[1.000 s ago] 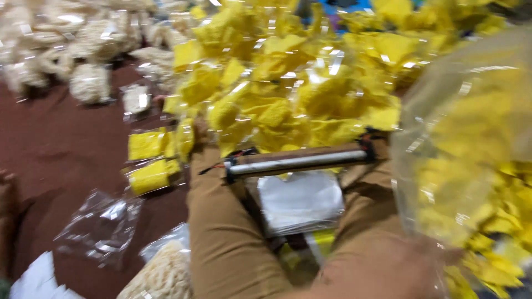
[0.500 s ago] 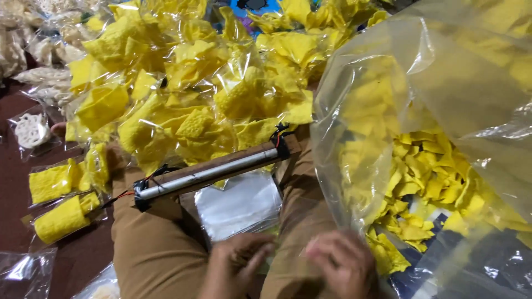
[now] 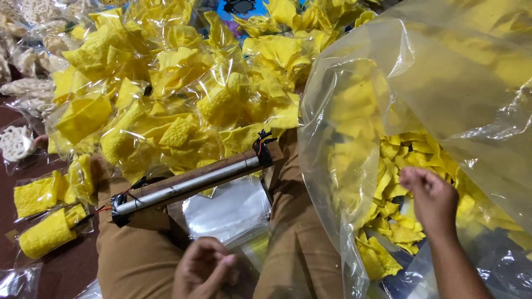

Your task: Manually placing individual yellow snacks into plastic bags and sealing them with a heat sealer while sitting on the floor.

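Crinkly bagged heap [image 3: 166, 99] behind — right hand [image 3: 432, 199] among ridged yellow chips [image 3: 404, 166].

Loose yellow crackers [image 3: 410, 166] lie heaped inside a big, open clear plastic bag [image 3: 354, 111].

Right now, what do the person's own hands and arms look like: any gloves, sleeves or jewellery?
Both hands are bare: no gloves on the left hand or the right hand. The right forearm is uncovered, with no sleeve, watch or bracelet showing. No rings are visible. Tan trousers cover the legs.
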